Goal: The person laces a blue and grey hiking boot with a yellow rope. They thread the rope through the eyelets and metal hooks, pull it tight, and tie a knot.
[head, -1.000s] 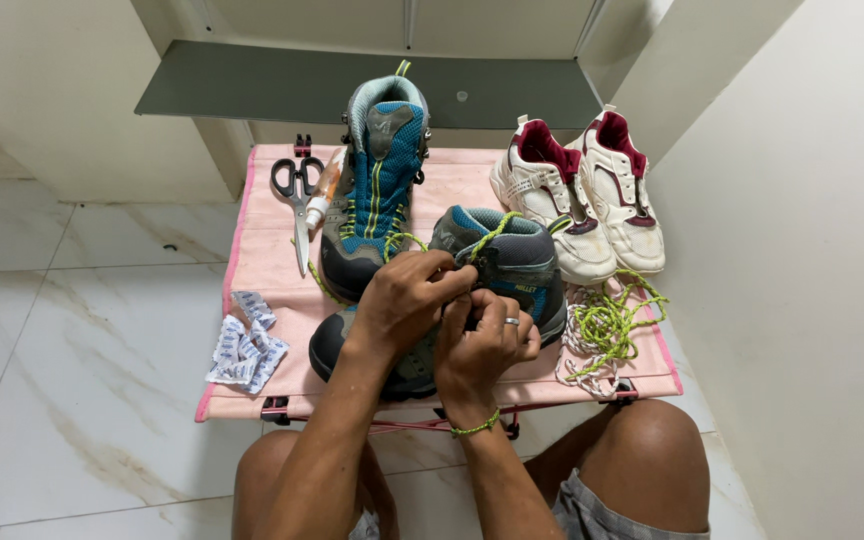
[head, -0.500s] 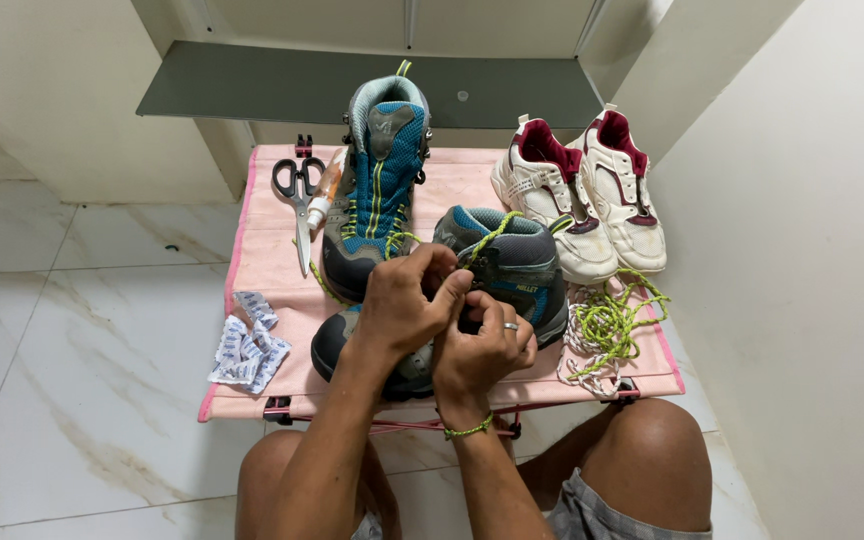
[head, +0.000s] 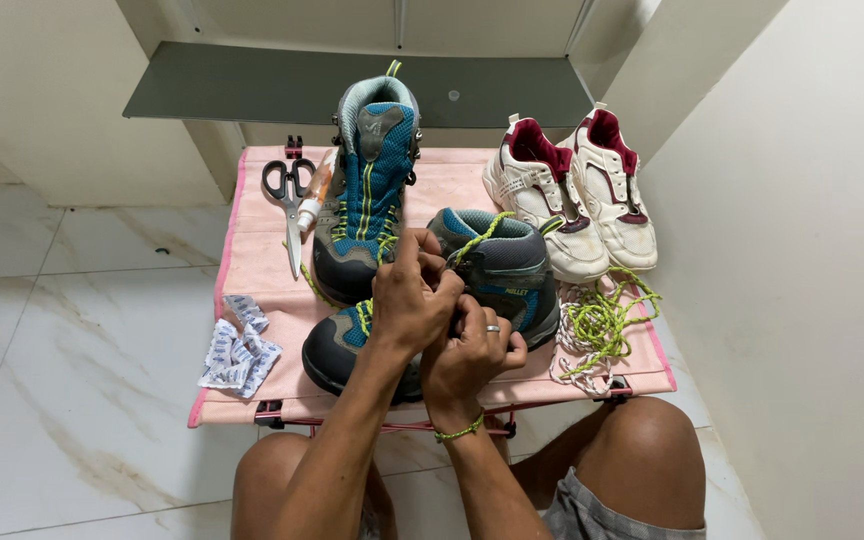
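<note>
A grey and blue hiking boot [head: 512, 275] lies on its side on the pink folding table [head: 257, 265], toe toward me. My left hand [head: 410, 298] presses over its lacing area, fingers pinched at the yellow-green lace [head: 482, 236] that runs up to the collar. My right hand [head: 472, 352], wearing a ring and a green wrist band, is curled just below it against the boot's side, gripping at the lace area. The matching boot [head: 367, 195] stands upright behind, laced in yellow-green.
Black-handled scissors [head: 287, 190] and a small tube [head: 314, 195] lie at back left. White sachets [head: 237, 345] sit at the front left corner. A pair of white and maroon trainers [head: 577, 195] stands at back right, with a loose pile of yellow-green and white laces [head: 597, 325] nearby. A wall rises at the right.
My left hand's fingers have shifted slightly up toward the boot's collar while my right hand stays curled beneath it. Nothing else has moved.
</note>
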